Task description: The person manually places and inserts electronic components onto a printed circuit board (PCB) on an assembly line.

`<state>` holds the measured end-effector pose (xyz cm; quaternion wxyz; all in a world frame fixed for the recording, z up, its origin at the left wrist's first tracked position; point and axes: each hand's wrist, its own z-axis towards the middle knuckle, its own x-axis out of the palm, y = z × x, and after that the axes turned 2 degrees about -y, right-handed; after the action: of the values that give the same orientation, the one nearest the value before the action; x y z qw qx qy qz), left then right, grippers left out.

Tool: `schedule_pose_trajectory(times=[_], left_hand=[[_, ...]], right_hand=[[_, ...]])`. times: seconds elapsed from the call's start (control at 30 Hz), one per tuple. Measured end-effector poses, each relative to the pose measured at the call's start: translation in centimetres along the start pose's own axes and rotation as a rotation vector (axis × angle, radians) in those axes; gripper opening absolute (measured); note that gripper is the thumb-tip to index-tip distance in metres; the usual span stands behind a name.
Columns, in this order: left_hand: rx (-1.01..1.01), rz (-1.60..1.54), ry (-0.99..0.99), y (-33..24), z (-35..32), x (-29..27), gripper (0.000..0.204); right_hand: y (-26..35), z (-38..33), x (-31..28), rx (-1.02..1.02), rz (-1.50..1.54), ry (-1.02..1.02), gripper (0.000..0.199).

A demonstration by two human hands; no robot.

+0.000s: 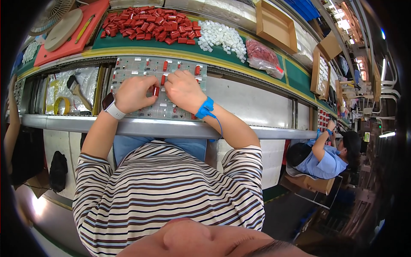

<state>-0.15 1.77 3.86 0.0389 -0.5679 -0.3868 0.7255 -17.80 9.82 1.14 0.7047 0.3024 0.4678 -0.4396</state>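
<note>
A panel of pale green circuit boards (141, 64) lies on the line in front of me, with several red capacitors standing on it. My left hand (135, 95), a pale watch on its wrist, is closed over the panel with a red capacitor (156, 91) between thumb and fingers. Beside it my right hand (185, 90), wearing a blue wrist strap with a cord, has its fingers bent down to the boards. Another red capacitor (163, 79) stands next to those fingertips. What the right fingers hold, if anything, is hidden.
Beyond the panel, a green shelf carries a heap of red capacitors (150, 25), a pile of small white parts (220, 39) and a bag of red parts (264, 59). A brush (79, 92) and yellow tape roll (62, 105) lie left. A metal rail (239, 131) runs in front; a co-worker (323, 156) sits right.
</note>
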Motion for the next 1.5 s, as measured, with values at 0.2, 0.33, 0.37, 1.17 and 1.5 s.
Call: schedule_pose_trajectory(times=[0.2,0.33,0.37,1.17,1.5], left_hand=[[0.064,0.018,-0.025,0.4,0.0,0.2,0.023],[0.071,0.014,-0.051,0.4,0.0,0.2,0.019],[0.071,0.014,-0.051,0.3,0.0,0.1,0.019],[0.107,0.158,-0.021,0.3,-0.4,1.3,0.025],[0.121,0.175,-0.009,-0.1,-0.2,1.3,0.025]], right_hand=[[0.1,0.0,0.0,0.014,-0.018,-0.004,0.007],[0.2,0.0,0.1,0.016,0.000,-0.013,0.007],[0.2,0.1,0.2,0.015,-0.007,-0.016,0.007],[-3.1,-0.1,-1.8,0.203,0.125,-0.035,0.013],[-14.9,-5.5,-0.7,0.663,-0.219,-0.247,0.017]])
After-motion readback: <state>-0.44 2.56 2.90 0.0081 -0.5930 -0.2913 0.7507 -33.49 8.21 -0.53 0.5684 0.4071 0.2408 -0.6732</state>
